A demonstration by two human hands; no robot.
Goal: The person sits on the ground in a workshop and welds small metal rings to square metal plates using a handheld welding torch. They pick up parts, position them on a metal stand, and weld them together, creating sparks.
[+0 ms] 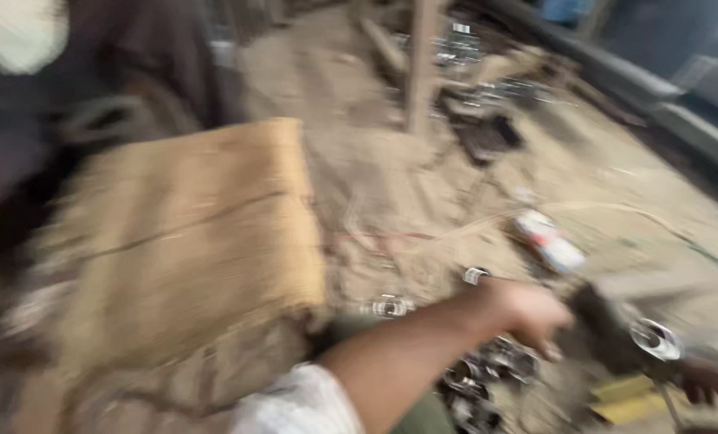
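The picture is blurred by motion. My left arm, in a white sleeve, reaches from the bottom centre to the right. My left hand (pixel 528 313) hangs with its fingers curled downward beside a dark tool (pixel 604 333) that carries a shiny metal ring (pixel 656 339). Whether that hand grips anything is unclear. My right hand (pixel 717 382) shows only partly in the bottom right corner and seems closed on the tool's far end. A heap of shiny metal parts (pixel 488 378) lies under my left wrist.
A large tan wooden block (pixel 182 241) fills the left. Loose metal rings (pixel 387 306) lie on the dusty floor beside a white, red and blue packet (pixel 548 241). A wooden post (pixel 423 64), a dark tray (pixel 488 137) and yellow pieces (pixel 624 398) stand around.
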